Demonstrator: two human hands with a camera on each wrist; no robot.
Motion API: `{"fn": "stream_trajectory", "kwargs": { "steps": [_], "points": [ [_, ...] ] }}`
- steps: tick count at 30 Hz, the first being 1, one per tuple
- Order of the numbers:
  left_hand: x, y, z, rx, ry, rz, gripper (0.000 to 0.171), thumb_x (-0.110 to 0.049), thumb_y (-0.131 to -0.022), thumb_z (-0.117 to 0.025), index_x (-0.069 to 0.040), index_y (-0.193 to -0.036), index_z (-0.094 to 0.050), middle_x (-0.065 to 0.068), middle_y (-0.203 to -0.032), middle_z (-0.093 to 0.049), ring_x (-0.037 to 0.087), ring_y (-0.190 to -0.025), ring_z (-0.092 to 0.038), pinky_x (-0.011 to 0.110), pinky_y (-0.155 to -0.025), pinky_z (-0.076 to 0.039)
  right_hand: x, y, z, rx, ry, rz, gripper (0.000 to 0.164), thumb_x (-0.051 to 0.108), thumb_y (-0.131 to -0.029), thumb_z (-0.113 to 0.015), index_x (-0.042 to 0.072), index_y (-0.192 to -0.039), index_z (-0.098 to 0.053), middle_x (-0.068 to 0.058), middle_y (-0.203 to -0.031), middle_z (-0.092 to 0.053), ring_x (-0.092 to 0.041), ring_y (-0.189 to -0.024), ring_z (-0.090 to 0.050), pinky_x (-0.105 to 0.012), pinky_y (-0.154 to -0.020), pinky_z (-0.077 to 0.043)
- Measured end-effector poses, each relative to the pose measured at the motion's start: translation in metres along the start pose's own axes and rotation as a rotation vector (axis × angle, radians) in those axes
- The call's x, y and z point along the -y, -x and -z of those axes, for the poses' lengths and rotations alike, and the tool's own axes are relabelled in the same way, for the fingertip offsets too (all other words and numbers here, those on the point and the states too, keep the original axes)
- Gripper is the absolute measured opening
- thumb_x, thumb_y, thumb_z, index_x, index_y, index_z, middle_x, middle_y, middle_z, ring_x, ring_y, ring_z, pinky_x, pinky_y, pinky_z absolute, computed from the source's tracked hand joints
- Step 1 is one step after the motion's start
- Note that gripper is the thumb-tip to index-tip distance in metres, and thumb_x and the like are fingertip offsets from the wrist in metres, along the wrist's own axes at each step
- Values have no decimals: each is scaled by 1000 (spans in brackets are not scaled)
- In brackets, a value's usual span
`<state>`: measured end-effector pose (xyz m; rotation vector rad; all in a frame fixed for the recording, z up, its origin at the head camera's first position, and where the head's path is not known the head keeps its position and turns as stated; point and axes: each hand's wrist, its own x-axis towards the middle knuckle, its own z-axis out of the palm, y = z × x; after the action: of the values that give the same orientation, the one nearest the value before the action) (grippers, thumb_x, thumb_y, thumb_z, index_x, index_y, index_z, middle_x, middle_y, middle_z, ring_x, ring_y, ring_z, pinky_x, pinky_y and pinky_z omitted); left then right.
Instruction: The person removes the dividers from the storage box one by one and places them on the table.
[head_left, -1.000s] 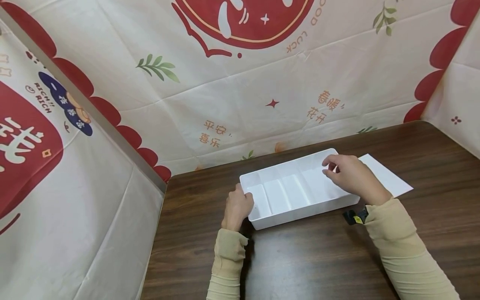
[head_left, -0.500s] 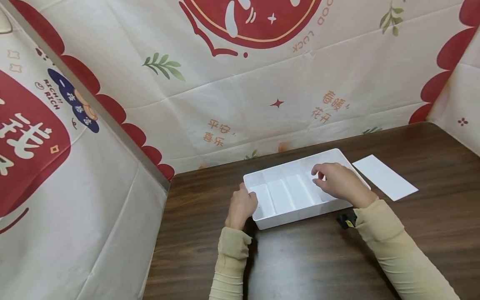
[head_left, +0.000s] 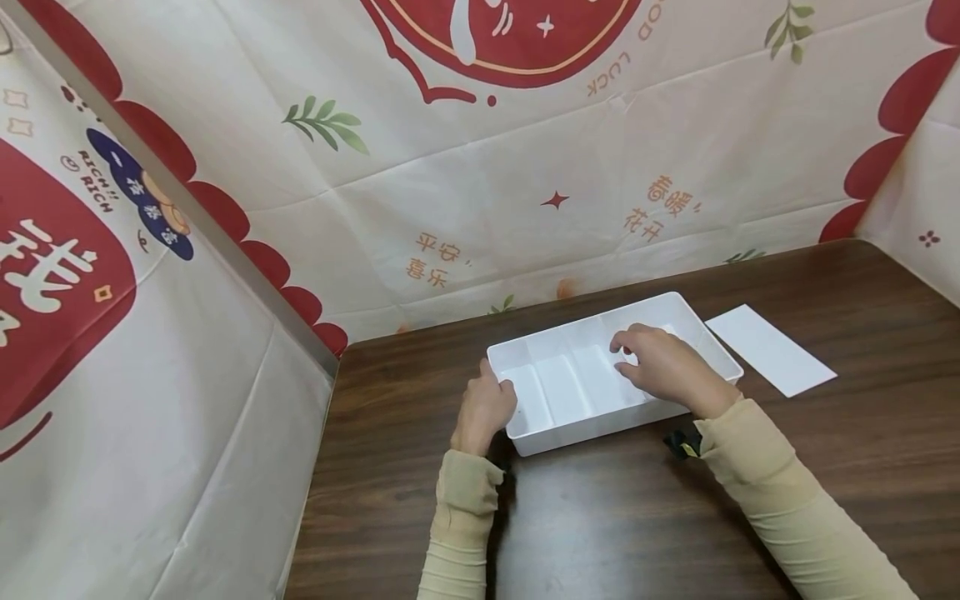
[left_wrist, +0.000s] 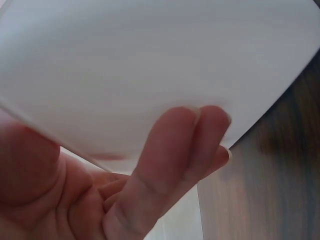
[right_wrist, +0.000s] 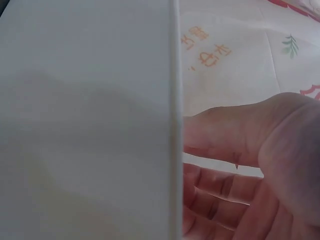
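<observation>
Work looks under way: the left hand (head_left: 482,408) pinches the left end of the long white plastic tray (head_left: 592,427) on the dark wood-grain table (head_left: 600,525), the right hand (head_left: 660,362) curves its fingers inside, any grip impossible to tell, and the flat white rectangular card (head_left: 772,350) at right seems unused.

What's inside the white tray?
Pale lines, perhaps ridges, run across the floor of the tray, and the right hand reaches in. Whether anything lies beneath it is hidden; the left hand covers a little at the other end.
</observation>
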<state>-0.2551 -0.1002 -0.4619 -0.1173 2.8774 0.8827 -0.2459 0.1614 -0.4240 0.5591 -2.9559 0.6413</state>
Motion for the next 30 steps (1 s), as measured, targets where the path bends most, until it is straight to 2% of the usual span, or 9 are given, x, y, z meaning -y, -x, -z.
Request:
{"fn": "stream_trajectory", "kwargs": {
  "steps": [7, 14, 19, 23, 30],
  "points": [
    [-1, -2, -1, 11, 7, -2, 55, -29, -93, -39, 0, -140, -29, 23, -109, -60, 26, -86, -61, 39, -71, -50, 0, 0, -7, -6, -3, 21, 20, 8, -79, -69, 3, -98, -65, -13, -91, -58, -24, -73, -56, -42, -67, -47],
    [-1, 0, 3, 15, 7, -6, 52, -28, -93, -41, 1, -136, -36, 22, -111, -59, 26, -89, -60, 41, -74, -49, 0, -1, -8, 30, -9, -12, 20, 7, -79, -69, 1, -97, -64, -11, -85, -58, -23, -72, -56, -39, -63, -48],
    [0, 3, 8, 26, -1, -13, 50, -29, -92, -44, -1, -134, -40, 20, -113, -59, 26, -91, -59, 40, -74, -48, 0, -3, -9, 56, -10, -5, 19, 4, -78, -67, 0, -96, -63, -10, -79, -58, -21, -68, -53, -36, -61, -46],
    [2, 4, 12, 19, -1, -48, 43, -28, -92, -47, -2, -126, -48, 17, -107, -62, 23, -85, -59, 37, -70, -48, 0, -4, -10, 75, -12, -2, 17, 2, -79, -64, -1, -96, -63, -9, -77, -57, -20, -67, -51, -35, -60, -44],
    [3, 6, 20, 21, -15, -110, 28, -25, -89, -49, -2, -101, -60, 9, -84, -63, 18, -71, -58, 30, -60, -46, -1, -6, -12, 89, -15, -25, 16, 0, -80, -61, -2, -95, -64, -9, -76, -58, -20, -66, -50, -34, -60, -45]
  ]
}}
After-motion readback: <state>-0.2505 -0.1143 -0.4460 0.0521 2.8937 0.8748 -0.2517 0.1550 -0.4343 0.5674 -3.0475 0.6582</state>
